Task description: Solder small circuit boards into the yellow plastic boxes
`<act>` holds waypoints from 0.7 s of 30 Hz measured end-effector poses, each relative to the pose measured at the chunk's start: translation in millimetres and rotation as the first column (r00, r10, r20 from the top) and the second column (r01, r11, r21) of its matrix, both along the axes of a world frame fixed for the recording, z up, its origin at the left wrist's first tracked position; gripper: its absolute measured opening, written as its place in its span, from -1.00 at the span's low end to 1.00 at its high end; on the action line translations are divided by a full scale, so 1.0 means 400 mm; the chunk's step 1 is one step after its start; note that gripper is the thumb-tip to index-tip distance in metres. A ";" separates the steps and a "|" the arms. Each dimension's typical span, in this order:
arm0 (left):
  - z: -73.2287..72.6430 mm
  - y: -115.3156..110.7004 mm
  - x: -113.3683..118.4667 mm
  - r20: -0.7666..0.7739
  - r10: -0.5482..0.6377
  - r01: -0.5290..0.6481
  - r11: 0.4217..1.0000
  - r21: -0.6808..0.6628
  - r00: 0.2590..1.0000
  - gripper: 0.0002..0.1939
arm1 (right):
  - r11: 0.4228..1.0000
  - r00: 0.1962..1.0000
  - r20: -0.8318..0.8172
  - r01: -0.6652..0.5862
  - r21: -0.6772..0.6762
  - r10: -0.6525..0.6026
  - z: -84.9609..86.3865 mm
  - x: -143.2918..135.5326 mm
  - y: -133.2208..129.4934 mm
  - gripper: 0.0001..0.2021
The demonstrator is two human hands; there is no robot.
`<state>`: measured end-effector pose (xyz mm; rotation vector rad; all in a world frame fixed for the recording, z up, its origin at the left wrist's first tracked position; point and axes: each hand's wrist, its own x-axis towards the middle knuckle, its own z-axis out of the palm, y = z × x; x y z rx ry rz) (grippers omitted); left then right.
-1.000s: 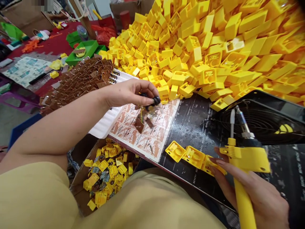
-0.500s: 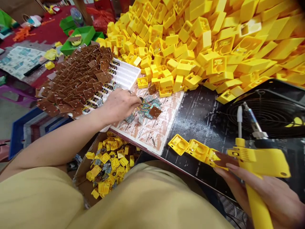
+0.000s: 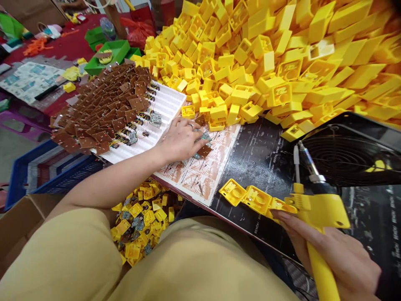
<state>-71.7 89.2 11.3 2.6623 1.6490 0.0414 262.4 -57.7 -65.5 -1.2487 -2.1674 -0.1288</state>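
My left hand (image 3: 182, 140) lies palm down over small grey-green parts and a brown board (image 3: 204, 151) on the patterned sheet (image 3: 200, 177), its fingers spread. What is under the palm is hidden. At the right, my right hand (image 3: 332, 251) is wrapped round a yellow soldering tool (image 3: 322, 211) whose metal tip points up and away. Its extended fingers also touch the nearest in a row of yellow casings (image 3: 257, 199) on the black mat (image 3: 253, 159).
A big heap of yellow casings (image 3: 225, 62) fills the back. Brown boards with wires (image 3: 109, 104) are piled on a white ridged tray (image 3: 171, 98). A black fan (image 3: 341, 146) stands at right. Below the table edge, a box holds yellow parts (image 3: 147, 213).
My left hand has moved right and flattened over the small parts. My right hand and the tool have shifted left. The brown board near my right fingers no longer shows.
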 end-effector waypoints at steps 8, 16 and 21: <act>-0.030 0.028 -0.001 0.652 0.168 -0.042 0.978 -0.205 0.739 -0.80 | 0.986 0.984 -0.064 -0.166 0.006 0.166 0.067 -0.143 0.064 -0.68; 0.263 0.125 -0.018 0.906 0.336 -0.088 0.942 -0.324 0.257 -0.41 | 0.966 0.965 -0.084 -0.252 -0.052 0.248 0.066 -0.222 0.095 -0.81; 0.159 -0.023 0.058 0.730 0.102 0.350 0.827 -0.440 0.676 -0.75 | 0.952 0.956 -0.072 -0.292 -0.096 0.286 0.079 -0.198 0.085 -0.79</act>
